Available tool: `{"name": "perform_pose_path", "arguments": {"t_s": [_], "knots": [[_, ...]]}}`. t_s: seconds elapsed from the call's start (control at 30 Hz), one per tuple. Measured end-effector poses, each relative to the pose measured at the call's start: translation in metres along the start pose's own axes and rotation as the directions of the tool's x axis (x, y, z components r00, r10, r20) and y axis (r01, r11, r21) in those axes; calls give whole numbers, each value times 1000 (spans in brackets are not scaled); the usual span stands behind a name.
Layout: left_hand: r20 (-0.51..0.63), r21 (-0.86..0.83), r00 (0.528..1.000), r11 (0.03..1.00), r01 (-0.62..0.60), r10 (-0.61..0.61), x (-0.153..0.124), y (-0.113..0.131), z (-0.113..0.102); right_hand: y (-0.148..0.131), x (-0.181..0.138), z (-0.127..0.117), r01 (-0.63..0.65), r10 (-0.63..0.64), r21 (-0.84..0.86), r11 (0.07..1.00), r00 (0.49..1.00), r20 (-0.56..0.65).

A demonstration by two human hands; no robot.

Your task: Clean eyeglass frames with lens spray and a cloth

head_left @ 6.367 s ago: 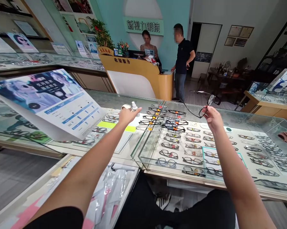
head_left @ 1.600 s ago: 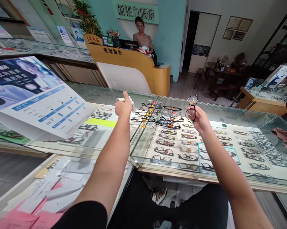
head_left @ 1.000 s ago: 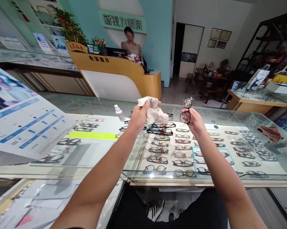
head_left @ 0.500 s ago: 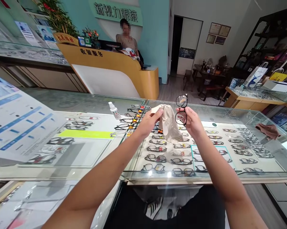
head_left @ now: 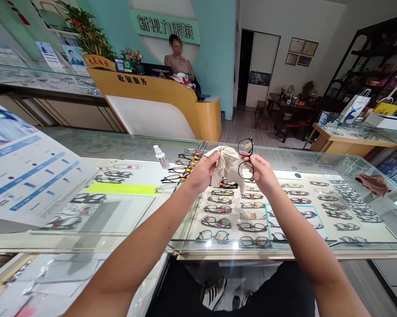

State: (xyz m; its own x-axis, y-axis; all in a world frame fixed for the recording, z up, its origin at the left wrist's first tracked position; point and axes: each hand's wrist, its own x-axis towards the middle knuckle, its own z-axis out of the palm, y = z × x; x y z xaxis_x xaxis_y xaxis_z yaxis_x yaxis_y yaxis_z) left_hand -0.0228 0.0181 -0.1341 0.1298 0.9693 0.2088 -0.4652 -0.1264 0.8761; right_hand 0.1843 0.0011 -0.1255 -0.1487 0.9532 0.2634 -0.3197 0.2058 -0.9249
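Eyeglass shop, I note from my screen: rows of spectacles [head_left: 216,223] in a glass display counter [head_left: 234,256], cash desk [head_left: 185,100] lettered for payment, wall sign [head_left: 165,27] behind naming glasses in Chinese.

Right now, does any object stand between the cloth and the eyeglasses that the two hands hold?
Nothing visible does: the beige cloth in the left hand hangs right beside the black-rimmed eyeglasses in the right hand. The white bottle stands clear, farther left.

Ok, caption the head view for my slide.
Left hand holds pale cloth, right hand black-framed glasses, above a glass display case.
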Motion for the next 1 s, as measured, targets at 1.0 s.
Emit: {"name": "perform_pose_path", "arguments": {"t_s": [1.0], "knots": [[-97,679,931,707,-197,352,-6,-2,0,-20,-5,-5,270,-316,-338,902,944,-90]]}}
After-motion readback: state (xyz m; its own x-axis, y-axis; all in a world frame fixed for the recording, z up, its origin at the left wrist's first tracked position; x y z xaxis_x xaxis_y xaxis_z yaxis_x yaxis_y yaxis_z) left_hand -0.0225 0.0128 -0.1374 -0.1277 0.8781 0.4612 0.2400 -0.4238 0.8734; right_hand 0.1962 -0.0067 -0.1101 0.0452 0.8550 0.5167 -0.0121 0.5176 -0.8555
